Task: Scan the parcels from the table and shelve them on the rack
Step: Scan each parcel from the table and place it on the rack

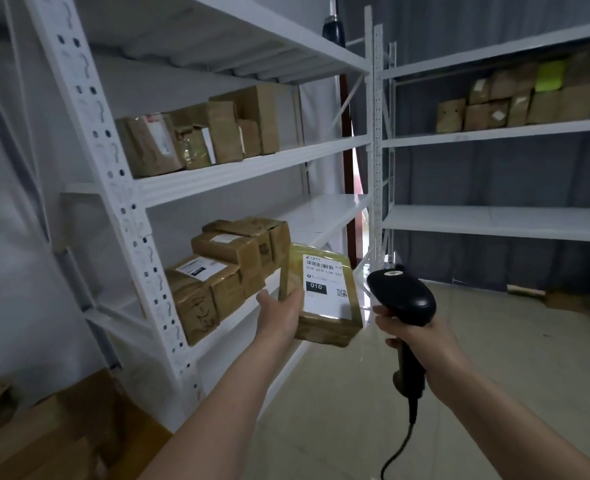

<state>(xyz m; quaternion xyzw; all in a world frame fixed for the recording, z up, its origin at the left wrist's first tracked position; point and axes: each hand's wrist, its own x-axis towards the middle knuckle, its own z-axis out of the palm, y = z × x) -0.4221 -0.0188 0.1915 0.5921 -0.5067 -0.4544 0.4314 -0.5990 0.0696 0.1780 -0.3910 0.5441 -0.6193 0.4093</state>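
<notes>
The left hand (pixel 281 311) holds the parcel (pixel 321 296) label-up beside the rack (pixel 252 168); the right hand (pixel 421 341) grips the scanner (pixel 402 296), which should be aimed squarely at the barcode (pixel 324 266).

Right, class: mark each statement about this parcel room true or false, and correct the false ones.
1. The left hand holds a parcel with its label facing up. True.
2. The right hand holds a pen. False: it grips a black scanner.
3. The white rack already carries boxes. True.
4. The scanner is cordless. False: a cable hangs from its handle.
5. The held parcel rests on a shelf. False: it is in the air.
</notes>
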